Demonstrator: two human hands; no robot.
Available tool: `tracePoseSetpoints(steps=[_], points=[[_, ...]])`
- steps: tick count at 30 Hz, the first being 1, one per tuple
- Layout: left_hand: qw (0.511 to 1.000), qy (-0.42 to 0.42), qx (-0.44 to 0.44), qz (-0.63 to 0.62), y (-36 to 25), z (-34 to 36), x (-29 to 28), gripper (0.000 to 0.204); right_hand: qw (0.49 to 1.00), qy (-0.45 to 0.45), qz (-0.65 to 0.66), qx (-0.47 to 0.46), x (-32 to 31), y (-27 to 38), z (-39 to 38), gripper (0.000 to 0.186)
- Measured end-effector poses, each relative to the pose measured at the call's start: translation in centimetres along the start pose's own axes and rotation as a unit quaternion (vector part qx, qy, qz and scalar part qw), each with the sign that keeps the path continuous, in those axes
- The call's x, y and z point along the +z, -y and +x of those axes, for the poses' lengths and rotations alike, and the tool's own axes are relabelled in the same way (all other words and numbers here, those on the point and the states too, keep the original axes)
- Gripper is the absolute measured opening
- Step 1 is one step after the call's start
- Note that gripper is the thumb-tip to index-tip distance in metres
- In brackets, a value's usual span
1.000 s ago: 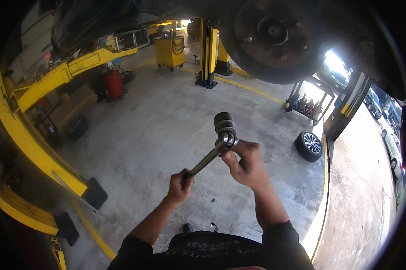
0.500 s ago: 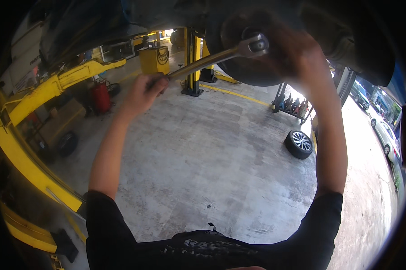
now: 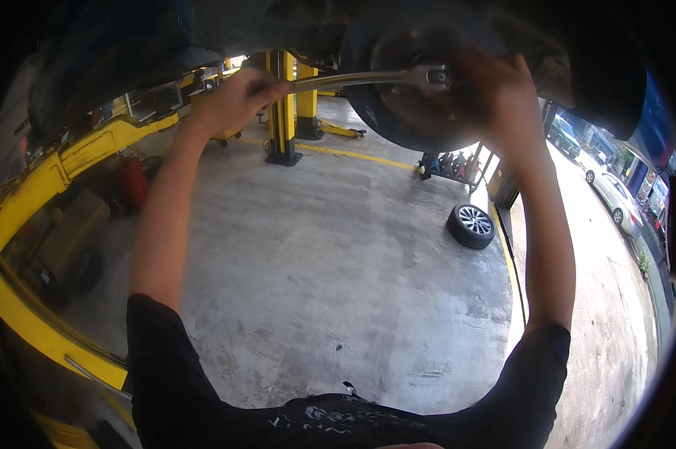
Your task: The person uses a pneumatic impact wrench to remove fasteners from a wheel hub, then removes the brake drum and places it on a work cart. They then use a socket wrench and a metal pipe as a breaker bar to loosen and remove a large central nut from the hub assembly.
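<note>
A long metal breaker bar [image 3: 353,79] runs nearly level below the underside of a raised car. My left hand [image 3: 242,99] is closed round its handle end. At the other end, my right hand [image 3: 499,93] is curled against the hinged head, with its fingers blurred and dark in shadow. Whatever the head is fitted on is hidden behind that hand. Just behind the bar is the car's round dark wheel hub and brake disc [image 3: 387,112].
A yellow lift arm [image 3: 76,161] reaches in from the left, and a yellow lift post [image 3: 281,112] stands ahead. A wheel with a tyre [image 3: 471,226] lies on the grey floor [image 3: 315,262]. Behind it is a rack of stands [image 3: 458,166]. A white car [image 3: 615,196] is outside at right.
My left hand has moved up and left, swinging the bar's handle from a slant to nearly level. My right hand stays by the head. The view has shifted slightly right.
</note>
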State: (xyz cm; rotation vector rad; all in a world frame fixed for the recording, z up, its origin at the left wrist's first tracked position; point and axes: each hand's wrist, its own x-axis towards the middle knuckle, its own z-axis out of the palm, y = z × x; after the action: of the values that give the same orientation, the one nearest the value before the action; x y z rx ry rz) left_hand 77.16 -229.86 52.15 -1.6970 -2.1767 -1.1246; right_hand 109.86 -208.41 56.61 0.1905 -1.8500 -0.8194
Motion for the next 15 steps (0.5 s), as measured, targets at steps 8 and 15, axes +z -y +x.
tracePoseSetpoints(steps=[8, 15], points=[[0.999, 0.039, 0.020, 0.010, -0.6, 0.7, 0.7, 0.067, 0.998, -0.007, -0.069, -0.008, 0.3, 0.4, -0.4, 0.038], [0.993, -0.022, 0.016, -0.111, -0.7, -3.4, 7.4, 0.062, 0.994, 0.002, -0.092, -0.053, 0.3, 0.1, 0.0, 0.037]])
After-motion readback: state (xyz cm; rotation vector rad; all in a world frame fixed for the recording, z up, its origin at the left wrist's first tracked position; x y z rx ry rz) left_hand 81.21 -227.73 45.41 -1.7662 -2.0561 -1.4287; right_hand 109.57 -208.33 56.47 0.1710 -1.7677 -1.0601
